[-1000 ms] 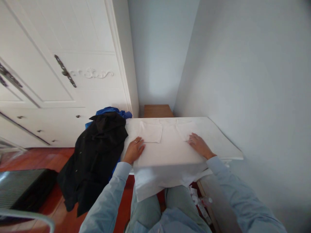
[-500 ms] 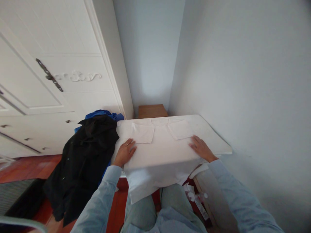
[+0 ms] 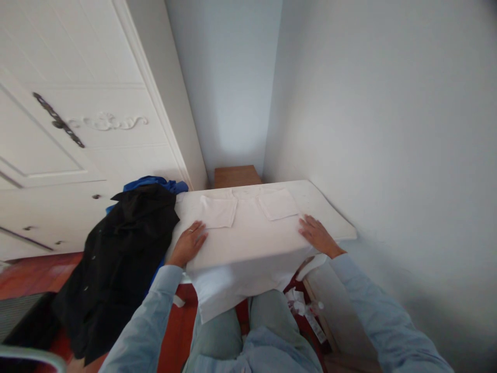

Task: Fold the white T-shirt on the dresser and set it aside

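Note:
A white T-shirt (image 3: pixel 248 238) lies spread over a white table (image 3: pixel 324 207), both sleeves folded inward and its lower end hanging over the near edge onto my lap. My left hand (image 3: pixel 190 242) rests flat at the shirt's left edge, just below the folded left sleeve, fingers extended. At the opposite edge, my right hand (image 3: pixel 319 235) lies with fingers outstretched, its fingertips near the corner of the right sleeve. Neither hand grips the cloth.
Dark clothing (image 3: pixel 120 259) is heaped at the table's left end, with blue cloth (image 3: pixel 155 181) behind it. A white wardrobe (image 3: pixel 97 160) stands left, a brown wooden box (image 3: pixel 236 176) behind the table. Plain walls meet behind and to the right. Small litter (image 3: pixel 301 305) lies below.
The whole view has shifted slightly, so everything sits further left. Both hands stay at the shirt's edges; the right has slid a little outward relative to the sleeve corner. The shirt looks unchanged.

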`<state>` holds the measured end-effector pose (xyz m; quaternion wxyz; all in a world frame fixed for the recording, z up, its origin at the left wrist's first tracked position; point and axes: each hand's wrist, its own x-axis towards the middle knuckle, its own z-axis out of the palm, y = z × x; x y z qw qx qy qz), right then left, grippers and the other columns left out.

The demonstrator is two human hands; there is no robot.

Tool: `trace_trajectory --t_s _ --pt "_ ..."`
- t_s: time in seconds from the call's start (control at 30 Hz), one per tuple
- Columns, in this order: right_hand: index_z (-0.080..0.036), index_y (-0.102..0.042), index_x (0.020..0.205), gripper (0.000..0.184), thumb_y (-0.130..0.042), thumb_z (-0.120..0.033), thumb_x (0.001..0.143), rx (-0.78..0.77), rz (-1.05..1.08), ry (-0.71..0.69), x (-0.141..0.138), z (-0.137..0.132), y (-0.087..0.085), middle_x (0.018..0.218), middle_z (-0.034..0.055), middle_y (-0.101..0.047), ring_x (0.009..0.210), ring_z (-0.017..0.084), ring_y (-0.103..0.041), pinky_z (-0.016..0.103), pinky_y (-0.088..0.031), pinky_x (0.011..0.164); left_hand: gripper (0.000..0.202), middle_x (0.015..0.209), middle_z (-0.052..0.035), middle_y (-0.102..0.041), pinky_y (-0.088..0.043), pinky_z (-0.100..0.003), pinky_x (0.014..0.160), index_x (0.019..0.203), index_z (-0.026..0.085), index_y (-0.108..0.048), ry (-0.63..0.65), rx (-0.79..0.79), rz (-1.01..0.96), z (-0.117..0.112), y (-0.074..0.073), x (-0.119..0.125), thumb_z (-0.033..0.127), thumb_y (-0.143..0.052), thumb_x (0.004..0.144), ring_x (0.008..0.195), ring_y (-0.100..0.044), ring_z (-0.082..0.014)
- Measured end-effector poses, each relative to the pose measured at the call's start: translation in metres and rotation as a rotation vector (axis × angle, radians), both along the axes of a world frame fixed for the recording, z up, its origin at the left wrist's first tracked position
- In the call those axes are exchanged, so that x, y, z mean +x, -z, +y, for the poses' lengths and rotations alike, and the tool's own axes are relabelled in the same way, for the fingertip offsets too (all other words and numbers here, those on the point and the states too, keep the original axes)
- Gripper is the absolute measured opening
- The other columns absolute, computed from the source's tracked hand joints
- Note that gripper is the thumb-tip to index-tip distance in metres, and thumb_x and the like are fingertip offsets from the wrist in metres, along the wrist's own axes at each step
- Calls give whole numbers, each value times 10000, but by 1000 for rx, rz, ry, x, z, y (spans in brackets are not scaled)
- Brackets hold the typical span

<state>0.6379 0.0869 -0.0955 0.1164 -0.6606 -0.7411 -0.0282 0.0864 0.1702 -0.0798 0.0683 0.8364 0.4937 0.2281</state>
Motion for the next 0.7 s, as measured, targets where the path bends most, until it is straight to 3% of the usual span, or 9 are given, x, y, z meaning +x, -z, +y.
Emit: trace_trajectory --t_s 0.13,0.23,0.33,0.43,0.5,0.57,0.63,0.7 --pt "-149 -585 1399 571 -371 -498 1001 49 81 50 7 -2 1 1528 173 -429 1435 345 -395 578 -365 1154 745 1451 -164 -538 -356 -495 1228 1285 116 -653 -8 -57 -61 2 -4 2 683 -311 942 1415 -463 -286" --pt "-139 -639 1313 555 -395 -516 986 136 205 52 13 -16 1 1481 167 -489 1403 327 -434 551 -374 1162 745 1411 -165 -575 -382 -478 1209 1241 118 -669 -69 -52 -227 -5 -13 4 713 -362 915 1388 -493 -277" --pt "-152 -629 1297 562 -424 -560 971 272 382 63 7 -47 1 1425 146 -546 1347 285 -493 493 -401 1158 610 1310 -145 -642 -432 -442 1161 1171 137 -685 -218 68 -443 -33 -23 8 633 -424 931 1299 -566 -243" --pt "-153 -637 1231 526 -442 -561 961 403 558 179 -8 -88 12 1281 142 -633 1206 254 -585 453 -449 1096 428 1167 -121 -690 -487 -381 1068 1064 147 -698 -393 236 -597 -86 -24 15 493 -474 946 1148 -632 -205" --pt "-151 -645 1161 512 -464 -574 936 404 692 307 -20 -112 30 1178 139 -665 1089 240 -626 435 -488 1028 357 1087 -107 -696 -502 -354 1007 1012 143 -691 -526 306 -680 -125 -13 21 428 -487 942 1067 -644 -192" --pt "-151 -636 1142 544 -506 -609 879 318 849 430 -29 -127 56 1130 136 -671 1017 239 -640 433 -511 976 327 1031 -98 -689 -502 -343 968 995 139 -677 -667 294 -747 -159 8 27 403 -496 927 1019 -638 -194" --pt "-154 -617 1147 604 -577 -636 784 183 1007 510 -37 -133 84 1118 136 -669 994 248 -644 444 -520 958 324 1068 -109 -675 -497 -345 968 1020 135 -652 -822 120 -810 -183 35 33 381 -465 922 1047 -626 -208" --pt "-167 -597 1142 655 -673 -614 670 54 1168 544 -45 -132 110 1140 135 -661 1020 261 -642 451 -521 968 299 1144 -126 -658 -494 -357 979 1063 135 -623 -921 -190 -809 -196 63 38 331 -471 897 1091 -618 -224"
